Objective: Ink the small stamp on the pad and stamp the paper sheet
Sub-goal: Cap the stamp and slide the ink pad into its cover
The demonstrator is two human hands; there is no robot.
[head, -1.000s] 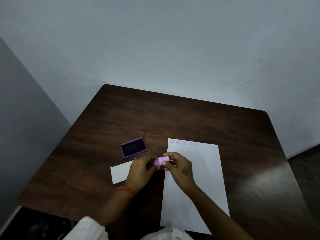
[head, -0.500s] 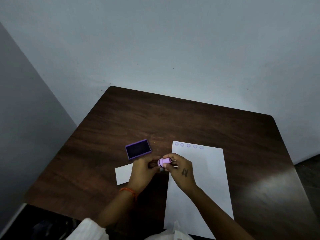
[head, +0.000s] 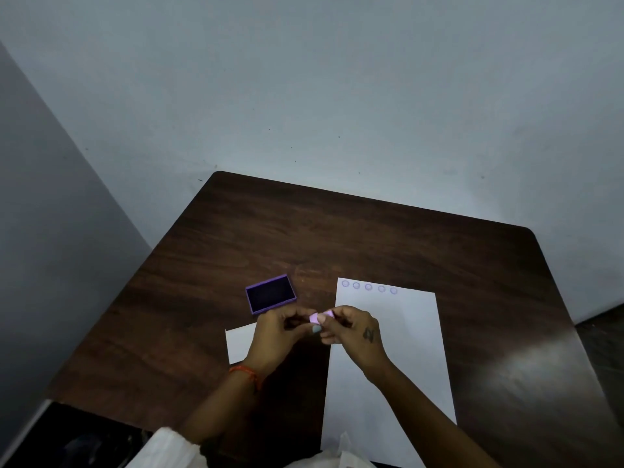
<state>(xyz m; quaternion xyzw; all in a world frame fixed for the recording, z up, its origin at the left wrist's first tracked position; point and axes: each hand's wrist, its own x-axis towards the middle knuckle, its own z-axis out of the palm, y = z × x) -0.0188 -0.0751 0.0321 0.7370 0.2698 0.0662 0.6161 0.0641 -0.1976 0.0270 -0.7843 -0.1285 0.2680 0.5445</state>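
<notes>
Small stamp (head: 321, 317), one, pink, long axis lying sideways, pinched between left hand (head: 277, 336) and right hand (head: 354, 332). Ink pad (head: 270, 293), one, open. Paper sheet (head: 401, 332), one; five stamped rings.

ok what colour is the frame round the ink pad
Purple frame on the ink pad, around a very dark, near-black inking surface. The head view, the only one, shows it clearly.

Dim, bluish frame; soft glare on the table (head: 526, 369) at right; edges bowed.
</notes>
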